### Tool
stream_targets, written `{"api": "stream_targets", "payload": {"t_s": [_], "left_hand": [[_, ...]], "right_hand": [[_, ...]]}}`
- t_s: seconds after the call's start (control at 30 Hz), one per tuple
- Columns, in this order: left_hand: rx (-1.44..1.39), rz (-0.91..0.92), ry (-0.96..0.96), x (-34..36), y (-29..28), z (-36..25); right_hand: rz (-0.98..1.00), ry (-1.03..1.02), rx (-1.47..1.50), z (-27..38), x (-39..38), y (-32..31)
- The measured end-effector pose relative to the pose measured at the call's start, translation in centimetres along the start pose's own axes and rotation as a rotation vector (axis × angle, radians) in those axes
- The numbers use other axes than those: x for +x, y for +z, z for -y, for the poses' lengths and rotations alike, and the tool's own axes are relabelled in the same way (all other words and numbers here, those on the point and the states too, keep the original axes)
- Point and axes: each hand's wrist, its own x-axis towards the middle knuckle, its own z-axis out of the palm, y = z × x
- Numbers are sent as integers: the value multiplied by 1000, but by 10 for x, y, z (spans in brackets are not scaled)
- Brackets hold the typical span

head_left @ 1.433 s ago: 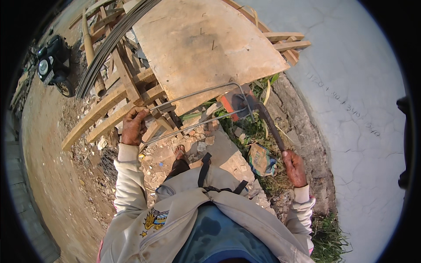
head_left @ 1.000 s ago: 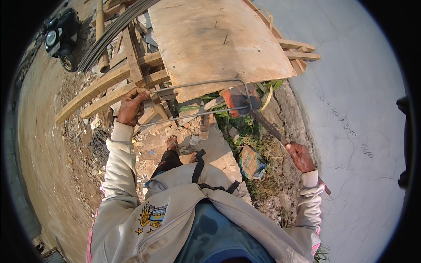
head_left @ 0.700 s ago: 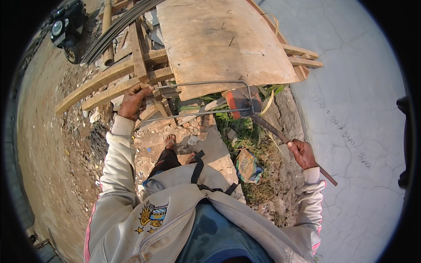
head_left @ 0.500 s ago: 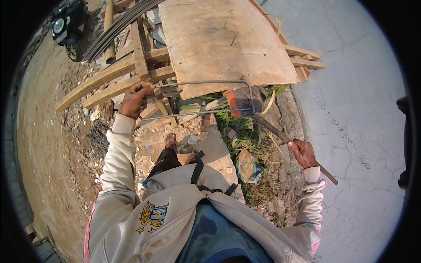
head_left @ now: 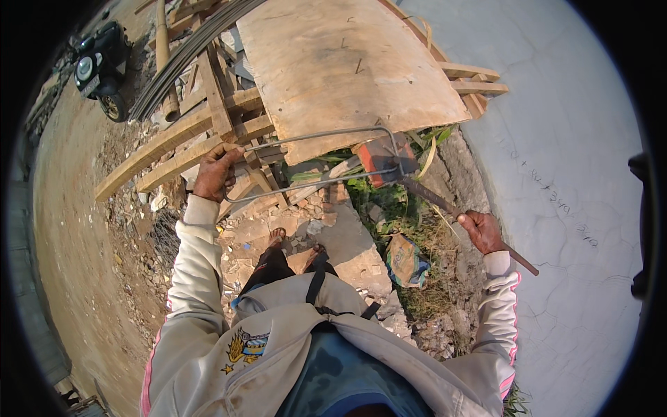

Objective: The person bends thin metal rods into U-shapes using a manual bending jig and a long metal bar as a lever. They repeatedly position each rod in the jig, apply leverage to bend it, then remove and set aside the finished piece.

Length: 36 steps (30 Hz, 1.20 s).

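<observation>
Left hand [head_left: 218, 172] grasping bent steel rod [head_left: 319, 136] | right hand [head_left: 483, 232] clenched round metal lever [head_left: 431, 195], rod's corner beyond its grip | rectangle looks mostly formed — end closure unclear

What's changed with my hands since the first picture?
Your right hand has swung the rusty bar outward to the right, and the bar's end now shows past that hand. Your left hand still grips the bent metal rod; neither has let go.

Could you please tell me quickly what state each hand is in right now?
Left hand: closed, holding the bent rod.
Right hand: closed, holding the brown bar.
</observation>
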Motion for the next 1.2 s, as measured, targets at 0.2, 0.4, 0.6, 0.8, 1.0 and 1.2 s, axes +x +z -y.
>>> {"api": "stream_targets", "payload": {"t_s": [0.2,0.4,0.6,0.8,1.0,1.2], "left_hand": [[-12,15,8,1,0,1],[13,45,52,2,-1,3],[34,102,55,6,-6,4],[3,146,116,10,-6,10],[6,183,87,14,-8,12],[-7,130,79,9,-6,9]], "right_hand": [[-9,53,-51,-3,0,4],[-75,130,-79,-6,-5,19],[-138,182,-77,2,-17,26],[-204,360,68,36,-50,64],[-377,503,292,88,-77,122],[-264,492,169,79,-75,102]]}}
